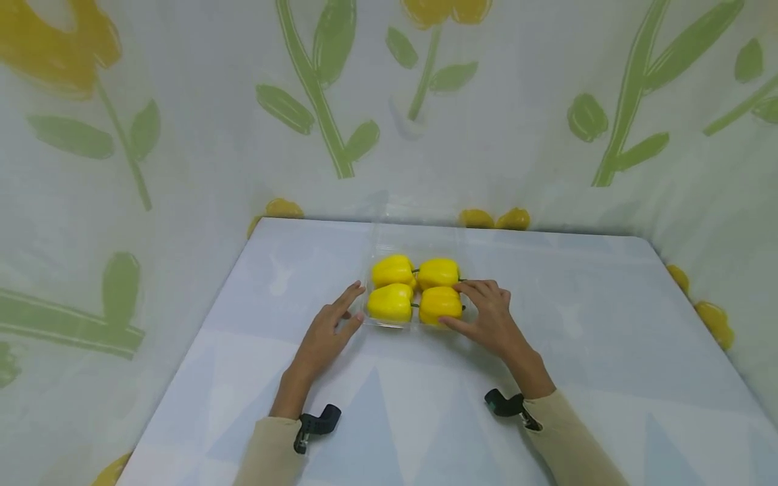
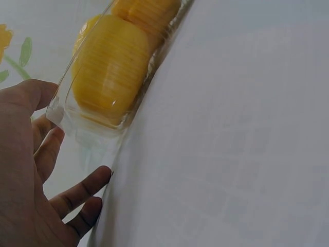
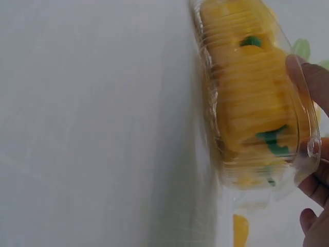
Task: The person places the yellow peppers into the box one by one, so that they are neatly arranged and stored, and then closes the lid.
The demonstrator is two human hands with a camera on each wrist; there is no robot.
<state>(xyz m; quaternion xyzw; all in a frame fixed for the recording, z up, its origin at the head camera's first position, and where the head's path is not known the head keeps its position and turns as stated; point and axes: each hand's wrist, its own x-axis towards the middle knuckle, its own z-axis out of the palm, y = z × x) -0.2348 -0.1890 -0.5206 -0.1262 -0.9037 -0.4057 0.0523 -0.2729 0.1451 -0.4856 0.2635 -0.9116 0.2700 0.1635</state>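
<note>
Head view, taking the clear clamshell container (image 1: pixel 389 326) as the clock's centre: beige sleeves come in from between 7 and 8 and between 4 and 5 o'clock. At the cuffs sit black wrist cameras (image 1: pixel 325 420), presumably angled so that each one watches its own hand. Beyond them, on the pale table (image 1: pixel 413 405), the left hand (image 1: pixel 325 337) lies at 8 o'clock, its fingers spread wide against the container's side, likely to steady so light a shell. At between 3 and 4, the right hand (image 1: pixel 486 317) has its thumb and fingers around the front-right yellow bell pepper (image 1: pixel 440 306), which lies in the container at 4 o'clock; gripping across the body probably suits its smooth, rounded skin. The front-left pepper (image 1: pixel 389 302) lies at 8. Farther back, the back-left pepper (image 1: pixel 392 271) is at 10 and the back-right pepper (image 1: pixel 439 273) at 2, their stems pointing towards 3, perhaps turned alike to pack neatly. Yellow shows between the four; whether another pepper lies beneath, I cannot tell. At 12 o'clock the transparent lid (image 1: pixel 419 236) stands folded back, leaving access from above. Behind hangs a flower-printed backdrop (image 1: pixel 504 148). No brand, label or writing is readable anywhere.
</note>
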